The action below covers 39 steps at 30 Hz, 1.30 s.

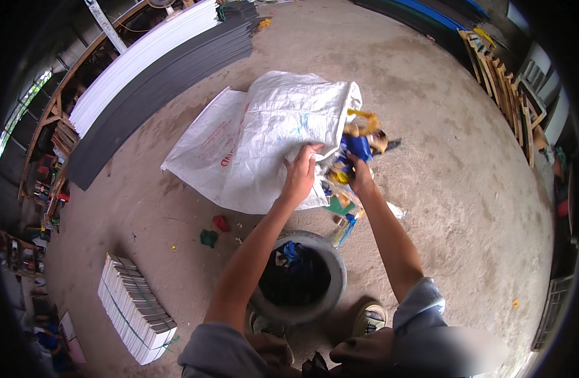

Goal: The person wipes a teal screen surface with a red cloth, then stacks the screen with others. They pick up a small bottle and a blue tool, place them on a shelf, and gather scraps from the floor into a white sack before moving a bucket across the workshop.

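A large white woven sack (270, 120) lies on its side on the floor, its mouth turned to the right. My left hand (300, 175) is closed on the lower edge of that mouth. At the opening my right hand (361, 177) grips a crumpled blue scrap (357, 148), partly smeared by motion. Yellow scraps (365, 123) and other mixed pieces stick out around it, and more litter lies beneath. Between my forearms stands a round grey tub (340, 283), dark inside, with a blue scrap (292, 252) in it.
Stacks of white sheets (144, 60) and dark grey sheets (157, 94) lie at the far left. A strapped white bundle (135, 312) sits at the near left. Red (221, 222) and green (209, 237) scraps lie beside the tub. Wooden pallets (504, 88) lean at the right.
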Each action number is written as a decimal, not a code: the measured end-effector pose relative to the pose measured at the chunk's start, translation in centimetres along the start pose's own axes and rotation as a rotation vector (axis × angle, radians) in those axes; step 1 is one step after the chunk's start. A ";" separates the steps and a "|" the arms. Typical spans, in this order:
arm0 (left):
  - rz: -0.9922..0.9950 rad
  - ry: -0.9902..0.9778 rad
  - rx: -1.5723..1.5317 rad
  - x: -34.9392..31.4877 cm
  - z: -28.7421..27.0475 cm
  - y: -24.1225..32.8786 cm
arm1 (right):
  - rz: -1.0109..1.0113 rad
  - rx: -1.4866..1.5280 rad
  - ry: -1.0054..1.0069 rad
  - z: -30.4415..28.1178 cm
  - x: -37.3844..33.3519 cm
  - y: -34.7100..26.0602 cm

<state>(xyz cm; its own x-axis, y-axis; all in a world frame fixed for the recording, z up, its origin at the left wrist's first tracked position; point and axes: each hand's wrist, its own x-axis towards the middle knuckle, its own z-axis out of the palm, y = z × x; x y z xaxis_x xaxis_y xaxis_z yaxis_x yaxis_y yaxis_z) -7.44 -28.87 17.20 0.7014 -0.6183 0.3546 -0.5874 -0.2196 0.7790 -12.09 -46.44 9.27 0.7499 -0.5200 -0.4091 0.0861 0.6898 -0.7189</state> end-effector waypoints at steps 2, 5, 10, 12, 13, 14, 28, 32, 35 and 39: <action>0.003 -0.028 -0.009 -0.4 -3.5 0.4 | 0.062 0.007 -0.134 7.3 -3.5 -0.6; 0.237 0.057 -0.065 2.4 -3.4 4.9 | -0.187 -0.267 -0.356 10.3 -4.1 -3.0; 0.141 -0.006 -0.063 3.3 -4.3 4.6 | -0.058 -0.183 -0.481 10.6 -4.9 -4.0; 0.095 0.057 0.058 1.0 -5.8 -0.6 | 0.131 -0.028 -0.518 11.5 -6.0 -4.1; 0.085 0.087 0.090 0.2 -5.6 -2.3 | 0.286 0.068 -0.414 10.6 -5.2 -4.6; 0.109 0.083 0.158 -0.4 -5.0 -2.8 | 0.196 0.008 -0.380 9.9 -5.1 -4.4; -0.074 0.471 -0.198 1.3 -6.0 0.9 | 0.253 -0.580 0.551 -8.2 2.0 5.5; -0.022 0.611 -0.215 0.9 -8.2 1.2 | 0.347 0.000 -0.054 -1.5 1.9 7.1; 0.039 0.719 -0.264 3.1 -10.1 2.6 | -0.008 -0.215 -0.153 4.0 4.6 0.9; -0.006 0.853 -0.033 2.8 -19.7 0.0 | -0.131 -0.548 -0.389 22.5 -2.2 2.5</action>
<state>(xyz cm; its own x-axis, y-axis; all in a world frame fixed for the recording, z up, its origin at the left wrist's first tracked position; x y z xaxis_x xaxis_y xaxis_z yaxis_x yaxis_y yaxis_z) 2.47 -15.73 28.38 0.7760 0.1654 0.6087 -0.5803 -0.1909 0.7917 1.25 -32.24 21.07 0.9458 -0.2924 -0.1410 -0.0751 0.2254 -0.9714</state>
